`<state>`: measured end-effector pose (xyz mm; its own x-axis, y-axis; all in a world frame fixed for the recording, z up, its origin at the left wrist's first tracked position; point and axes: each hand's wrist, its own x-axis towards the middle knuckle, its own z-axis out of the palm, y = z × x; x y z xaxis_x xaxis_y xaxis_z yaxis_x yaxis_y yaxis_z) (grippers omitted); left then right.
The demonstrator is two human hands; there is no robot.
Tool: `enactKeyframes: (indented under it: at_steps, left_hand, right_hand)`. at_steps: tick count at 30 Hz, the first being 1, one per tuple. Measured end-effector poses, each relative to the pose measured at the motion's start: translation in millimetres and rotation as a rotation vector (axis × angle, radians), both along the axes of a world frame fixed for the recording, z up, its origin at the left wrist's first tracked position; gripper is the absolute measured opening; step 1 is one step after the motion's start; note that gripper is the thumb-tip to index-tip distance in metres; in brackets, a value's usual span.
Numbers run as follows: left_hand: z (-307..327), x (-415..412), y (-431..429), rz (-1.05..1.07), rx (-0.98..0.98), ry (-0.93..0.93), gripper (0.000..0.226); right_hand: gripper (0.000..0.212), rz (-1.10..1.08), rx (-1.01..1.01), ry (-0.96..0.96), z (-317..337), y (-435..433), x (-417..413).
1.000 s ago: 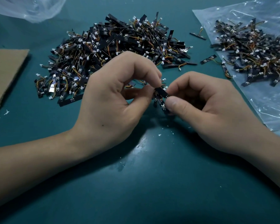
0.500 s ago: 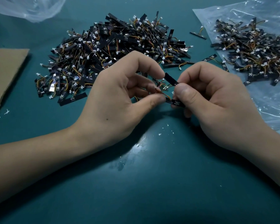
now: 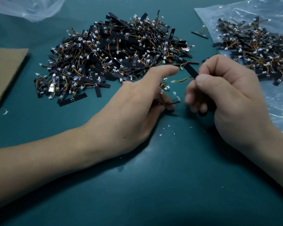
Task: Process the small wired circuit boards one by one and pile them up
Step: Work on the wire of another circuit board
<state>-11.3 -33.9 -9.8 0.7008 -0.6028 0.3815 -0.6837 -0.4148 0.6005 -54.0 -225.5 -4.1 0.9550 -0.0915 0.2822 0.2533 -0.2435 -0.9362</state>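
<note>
Here the right hand pinches a narrow black circuit board between thumb and forefinger, lifted off the teal table mat. We think this is so its thin coloured wire lead and white plug hang free toward the left hand. That hand stretches its forefinger out while its curled lower fingers nip a thin black strip; we cannot tell if it is another board or scrap. We judge the big heap of wired black boards and the smaller heap on the clear plastic bag are kept apart to avoid mixing. The boards' white marks are too small to read.
</note>
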Motion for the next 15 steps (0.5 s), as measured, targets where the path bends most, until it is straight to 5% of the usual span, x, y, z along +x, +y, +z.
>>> enactKeyframes:
  at_steps: [5, 8, 15]
  left_hand:
    - [-1.1, 1.7, 2.0, 0.050, 0.070, -0.069, 0.035]
    - [2.3, 4.2, 4.0, 0.113, 0.065, 0.009, 0.028]
    - [4.2, 8.7, 5.1, 0.225, -0.012, 0.061, 0.018]
  right_hand:
    - [0.032, 0.275, -0.057, 0.171, 12.6, 5.9, 14.1]
    - [0.024, -0.027, -0.079, 0.064, 6.4, 0.5, 8.4]
    - [0.016, -0.056, -0.083, -0.018, 2.4, 2.0, 3.5]
